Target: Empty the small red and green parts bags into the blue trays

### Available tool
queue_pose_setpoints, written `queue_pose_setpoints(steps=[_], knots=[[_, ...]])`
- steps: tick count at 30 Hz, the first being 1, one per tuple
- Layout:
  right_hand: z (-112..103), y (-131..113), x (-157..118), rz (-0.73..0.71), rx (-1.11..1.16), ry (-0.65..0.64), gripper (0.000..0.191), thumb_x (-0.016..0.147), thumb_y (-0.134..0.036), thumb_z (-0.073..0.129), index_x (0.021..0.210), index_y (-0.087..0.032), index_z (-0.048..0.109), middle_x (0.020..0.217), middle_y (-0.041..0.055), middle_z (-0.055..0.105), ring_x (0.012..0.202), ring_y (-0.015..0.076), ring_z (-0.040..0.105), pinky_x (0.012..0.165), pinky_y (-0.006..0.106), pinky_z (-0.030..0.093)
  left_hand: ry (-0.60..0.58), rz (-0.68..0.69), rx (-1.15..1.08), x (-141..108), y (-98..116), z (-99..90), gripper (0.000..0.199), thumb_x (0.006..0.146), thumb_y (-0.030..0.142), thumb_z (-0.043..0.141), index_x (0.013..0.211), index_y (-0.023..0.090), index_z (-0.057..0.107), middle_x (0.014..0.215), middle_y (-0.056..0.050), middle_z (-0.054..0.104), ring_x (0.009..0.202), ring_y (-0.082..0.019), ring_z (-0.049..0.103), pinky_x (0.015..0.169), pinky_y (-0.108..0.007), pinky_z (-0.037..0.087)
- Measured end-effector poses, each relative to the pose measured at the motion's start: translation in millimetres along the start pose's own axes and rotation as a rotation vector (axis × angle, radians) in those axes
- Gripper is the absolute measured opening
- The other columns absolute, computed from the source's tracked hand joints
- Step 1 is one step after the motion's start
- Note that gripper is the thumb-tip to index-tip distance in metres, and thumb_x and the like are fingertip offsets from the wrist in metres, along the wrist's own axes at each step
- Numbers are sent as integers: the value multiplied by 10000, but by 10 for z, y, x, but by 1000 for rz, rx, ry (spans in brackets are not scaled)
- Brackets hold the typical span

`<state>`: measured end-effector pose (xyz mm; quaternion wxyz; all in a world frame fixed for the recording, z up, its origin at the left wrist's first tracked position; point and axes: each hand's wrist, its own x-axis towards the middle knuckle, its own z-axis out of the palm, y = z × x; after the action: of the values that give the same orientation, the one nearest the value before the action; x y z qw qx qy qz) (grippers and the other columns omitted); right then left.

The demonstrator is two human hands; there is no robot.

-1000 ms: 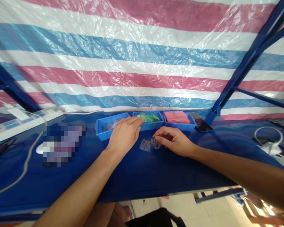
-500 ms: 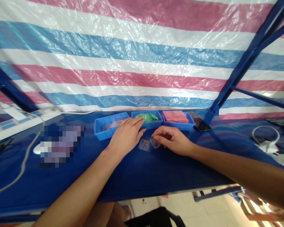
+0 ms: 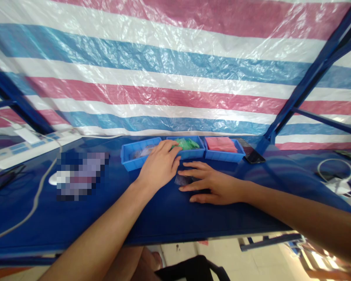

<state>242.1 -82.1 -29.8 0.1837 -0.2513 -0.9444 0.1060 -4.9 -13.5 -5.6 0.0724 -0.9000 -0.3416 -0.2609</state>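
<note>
Has striped sheeting (image 3: 163,93) behind the middle bin (image 3: 193,154) and a blue tabletop (image 3: 169,218) beneath. Adds a left bin (image 3: 131,164) and a right bin (image 3: 225,156) of pink pieces (image 3: 220,144) beside it, with green packets (image 3: 189,143) inside it. Shows the left hand (image 3: 158,164) loosely open at its left front corner, the right hand (image 3: 215,185) spread wide in front. Includes a clear packet (image 3: 181,180) in front, partly under the right hand; cannot tell about contact.

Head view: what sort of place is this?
Probably a makeshift packing bench: small blue bins of sorted packets on a blue table, with a striped plastic sheet hung behind.
</note>
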Motion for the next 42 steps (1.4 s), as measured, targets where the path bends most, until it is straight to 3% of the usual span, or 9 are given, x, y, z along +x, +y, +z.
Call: queue_pose_setpoints(steps=[7,11,19,24,27,35,38,40,42], knots=[[40,69,-1,9,21,87,356,1089,-265,631,1433,-284,719,1489,86,719,1482,277,598,1361,615,250,97,45,-57,41,62,-72,296,1076,232,532,1315,178,699,1386,-124,659,1360,-317,578,1195,-518,490],[55,146,2,-19,67,152,375,1070,-187,626,1415,-304,715,1383,64,781,1370,251,695,1360,601,305,110,120,-140,51,93,-99,267,1073,217,538,1273,190,712,1335,-115,677,1310,-295,604,1182,-490,501],[23,152,5,18,80,264,222,1057,-208,638,1205,-296,777,1189,54,827,1183,261,767,1246,545,503,106,216,-253,50,129,-113,265,1055,188,562,1266,209,719,1296,-114,710,1281,-278,625,1153,-481,530],[1,147,-5,111,70,326,179,1063,-233,622,1172,-268,759,1156,77,807,1119,263,768,1047,452,616,94,253,-272,54,124,-113,263,1075,202,553,1284,199,712,1277,-118,722,1265,-273,639,1143,-472,537],[-12,168,-11,179,111,398,168,1033,-206,645,1150,-264,751,1127,65,802,1027,240,771,940,391,623,91,275,-282,52,130,-127,268,1086,207,549,1305,198,704,1261,-113,731,1257,-264,645,1144,-463,539],[-20,217,-6,209,157,498,151,989,-180,658,1084,-261,742,1038,56,782,941,234,748,884,392,597,16,297,-319,49,165,-154,263,1101,297,563,1308,201,695,1294,-111,736,1259,-268,675,1155,-456,542],[-24,236,-17,263,155,596,114,1006,-225,658,1079,-264,737,1043,59,783,963,242,751,908,410,601,-1,278,-337,95,259,-315,266,1111,323,553,1313,225,696,1335,-95,735,1289,-264,677,1191,-456,519],[-31,252,-23,290,159,620,93,1009,-252,668,1068,-260,740,1043,61,787,968,246,754,916,418,605,-17,249,-360,78,397,-552,266,1115,340,551,1319,256,700,1336,-69,742,1307,-259,675,1157,-430,545],[-37,261,-23,307,176,616,86,1006,-264,680,1061,-254,745,1041,63,791,967,246,757,911,415,608,-120,219,-351,-30,573,-841,281,1111,370,570,1366,351,687,1322,-1,758,1254,-226,710,1075,-376,592]])
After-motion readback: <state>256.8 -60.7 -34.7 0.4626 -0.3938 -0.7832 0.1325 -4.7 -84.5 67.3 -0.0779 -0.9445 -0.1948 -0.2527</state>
